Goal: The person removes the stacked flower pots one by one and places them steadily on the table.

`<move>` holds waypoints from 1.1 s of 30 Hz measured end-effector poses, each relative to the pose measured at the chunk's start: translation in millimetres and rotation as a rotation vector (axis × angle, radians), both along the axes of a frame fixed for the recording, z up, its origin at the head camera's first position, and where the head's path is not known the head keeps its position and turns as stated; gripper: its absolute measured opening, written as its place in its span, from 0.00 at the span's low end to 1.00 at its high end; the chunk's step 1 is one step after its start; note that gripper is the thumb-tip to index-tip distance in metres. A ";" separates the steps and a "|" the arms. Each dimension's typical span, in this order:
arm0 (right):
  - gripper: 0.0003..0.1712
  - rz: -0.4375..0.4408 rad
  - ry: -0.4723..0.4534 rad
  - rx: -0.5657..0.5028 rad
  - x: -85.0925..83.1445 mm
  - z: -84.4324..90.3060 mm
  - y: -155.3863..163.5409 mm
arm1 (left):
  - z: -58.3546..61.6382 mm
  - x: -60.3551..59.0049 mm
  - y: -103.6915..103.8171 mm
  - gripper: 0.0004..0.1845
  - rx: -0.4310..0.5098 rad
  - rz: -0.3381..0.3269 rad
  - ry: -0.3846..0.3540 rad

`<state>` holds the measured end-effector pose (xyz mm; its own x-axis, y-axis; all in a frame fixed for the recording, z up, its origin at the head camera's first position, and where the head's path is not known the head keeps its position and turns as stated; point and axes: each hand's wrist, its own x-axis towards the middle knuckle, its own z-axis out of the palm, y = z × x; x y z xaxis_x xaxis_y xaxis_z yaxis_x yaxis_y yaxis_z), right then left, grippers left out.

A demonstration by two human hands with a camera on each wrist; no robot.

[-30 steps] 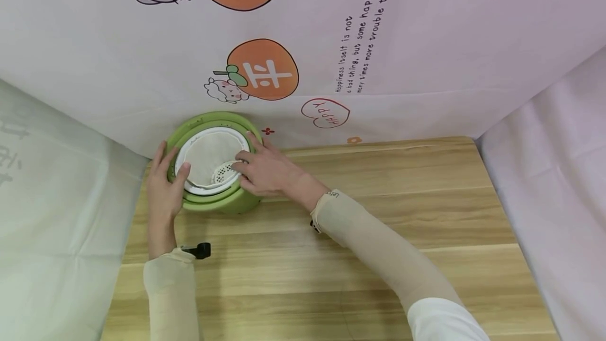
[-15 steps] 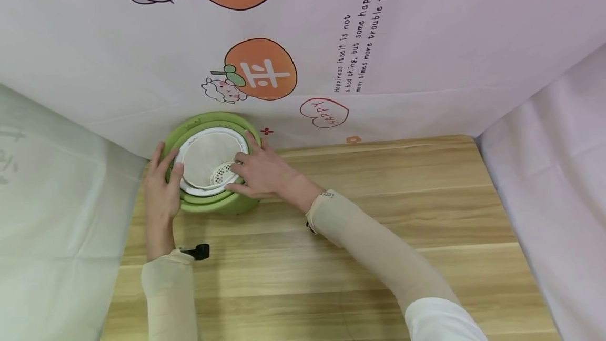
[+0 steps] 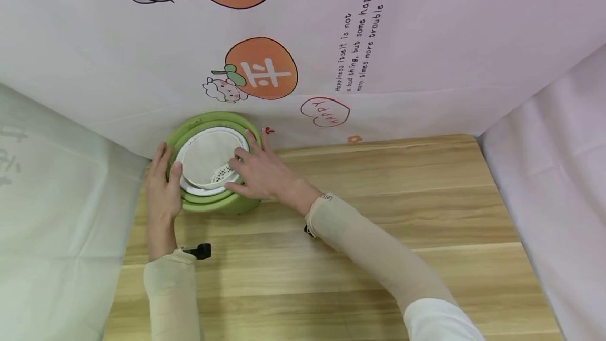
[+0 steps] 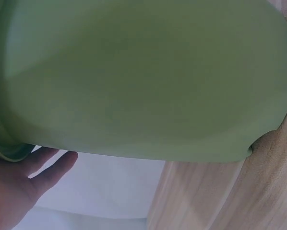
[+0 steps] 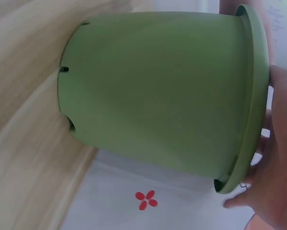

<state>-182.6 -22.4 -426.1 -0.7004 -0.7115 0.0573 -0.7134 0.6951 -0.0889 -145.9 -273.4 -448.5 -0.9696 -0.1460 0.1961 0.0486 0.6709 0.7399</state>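
A green plastic pot (image 3: 222, 205) stands at the back left of the wooden table (image 3: 388, 193), against the backdrop. Inside it sits a white perforated insert (image 3: 208, 154) lined with pale cloth. My left hand (image 3: 163, 183) grips the pot's left rim, thumb on the white edge and fingers outside. My right hand (image 3: 258, 172) pinches the insert's right edge, index finger hooked inside and thumb at the front. The left wrist view is filled by the pot's wall (image 4: 143, 81) with my left hand (image 4: 18, 182) below. In the right wrist view, the pot (image 5: 158, 91) lies beside my right hand (image 5: 278, 182).
A printed cloth backdrop (image 3: 331, 41) hangs right behind the pot. Pale cloth panels close off the left side (image 3: 57, 199) and the right side (image 3: 558, 172). A small black clip (image 3: 201, 250) sits at my left wrist.
The insert's right edge has risen slightly and now sits tilted under my right hand. My left hand has shifted a little along the rim.
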 end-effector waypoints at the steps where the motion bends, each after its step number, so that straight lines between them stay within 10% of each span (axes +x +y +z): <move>1: 0.36 -0.015 0.003 -0.014 -0.1 -0.8 -0.8 | 0.2 -0.4 0.3 0.32 0.000 -0.002 0.006; 33: 0.32 -0.167 0.050 -0.254 6.3 -1.0 -20.6 | -1.6 -0.7 1.4 0.37 -0.008 0.017 0.051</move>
<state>-176.3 -43.0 -427.2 -0.7981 -0.5456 0.2556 -0.5992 0.7630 -0.2425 -146.6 -272.1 -450.1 -0.9557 -0.1603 0.2469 0.0753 0.6776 0.7316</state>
